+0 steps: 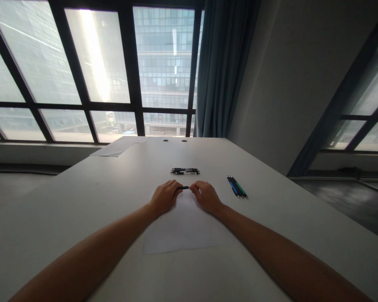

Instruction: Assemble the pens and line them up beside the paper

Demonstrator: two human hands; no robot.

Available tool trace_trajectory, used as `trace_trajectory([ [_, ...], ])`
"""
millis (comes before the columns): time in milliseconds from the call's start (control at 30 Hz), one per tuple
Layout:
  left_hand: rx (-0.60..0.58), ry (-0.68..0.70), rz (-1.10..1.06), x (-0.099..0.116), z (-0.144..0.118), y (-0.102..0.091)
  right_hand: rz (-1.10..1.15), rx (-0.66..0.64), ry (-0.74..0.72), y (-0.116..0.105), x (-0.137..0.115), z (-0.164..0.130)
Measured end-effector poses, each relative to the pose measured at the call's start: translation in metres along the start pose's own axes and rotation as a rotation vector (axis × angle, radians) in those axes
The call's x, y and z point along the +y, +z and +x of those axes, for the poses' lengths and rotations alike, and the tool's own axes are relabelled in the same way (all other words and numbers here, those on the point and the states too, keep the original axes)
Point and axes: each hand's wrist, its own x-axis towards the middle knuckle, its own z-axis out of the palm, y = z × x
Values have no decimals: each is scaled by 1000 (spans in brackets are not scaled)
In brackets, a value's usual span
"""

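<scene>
Over the white sheet (179,226), left hand (165,196) and right hand (206,196) pinch 1 black pen (184,187) by its ends; beyond the sheet lies a black pen pile (185,171), with coloured pens (237,187) to its right, both apparently untouched.

The table (82,201) has a smooth, matt, pale grey top, probably laminate; the sheet (179,228) lying on it is thin white paper, flat and dull; the black pen (185,187) pinched between the left hand (165,197) and the right hand (206,197) looks like smooth plastic; the black pens (185,171) further back and the blue and green pens (237,187) show a slight plastic gloss; the curtain (223,67) is soft, folded, matt cloth; the window panes (164,63) are glossy glass in dark, matt frames.
</scene>
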Motion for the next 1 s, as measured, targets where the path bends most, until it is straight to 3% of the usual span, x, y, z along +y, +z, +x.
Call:
trace_trajectory([
  [333,-2,-8,1,1,0,0,85,1,-14,0,1,0],
  [633,-6,-27,9,1,1,-1,157,94,-60,-2,-3,0],
  [1000,-9,-100,41,4,1,-3,134,187,25,-1,1,3],
])
